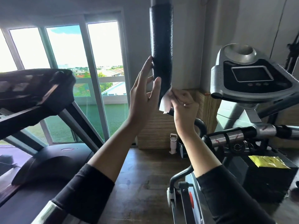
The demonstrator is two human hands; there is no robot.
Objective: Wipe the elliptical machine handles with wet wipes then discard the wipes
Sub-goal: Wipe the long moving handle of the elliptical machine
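Note:
A black foam-covered elliptical handle stands upright in the middle of the head view, its surface speckled with wet drops. My left hand is raised beside it with straight fingers, the fingertips touching the handle's left side. My right hand holds a white wet wipe against the lower right part of the handle, fingers curled round the wipe. The foot of the handle is hidden behind my hands.
The elliptical console with its small screen stands at the right, above a chrome-and-black fixed handlebar. A treadmill fills the left side. A yellow packet lies on a black box at lower right. Large windows are behind.

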